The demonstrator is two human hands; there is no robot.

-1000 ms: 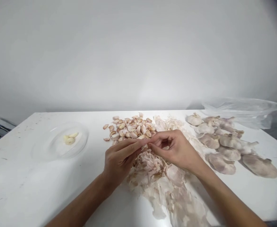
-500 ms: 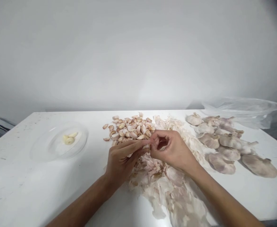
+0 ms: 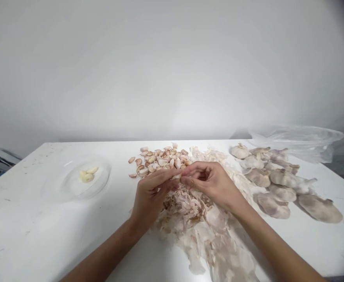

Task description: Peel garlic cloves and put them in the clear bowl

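Observation:
My left hand (image 3: 152,192) and my right hand (image 3: 208,181) meet fingertip to fingertip above a heap of papery garlic skins (image 3: 189,207). Between the pinched fingers is a small pale garlic clove (image 3: 177,176), mostly hidden by them. Both hands are closed on it, the right thumb and forefinger pressing at its right end. Just beyond them lies a pile of unpeeled garlic cloves (image 3: 160,159). Off to the left, a clear glass plate (image 3: 99,188) bears several peeled cloves (image 3: 86,177).
Several whole garlic bulbs (image 3: 283,178) lie on the right of the white table (image 3: 36,235). A clear plastic bag (image 3: 303,141) sits behind them at the back right. The wall (image 3: 166,70) rises behind the table's far edge.
My right hand has shifted slightly left, and its fingers have gone from a rounded pinch to a flatter one against the left fingertips. The view has tilted slightly.

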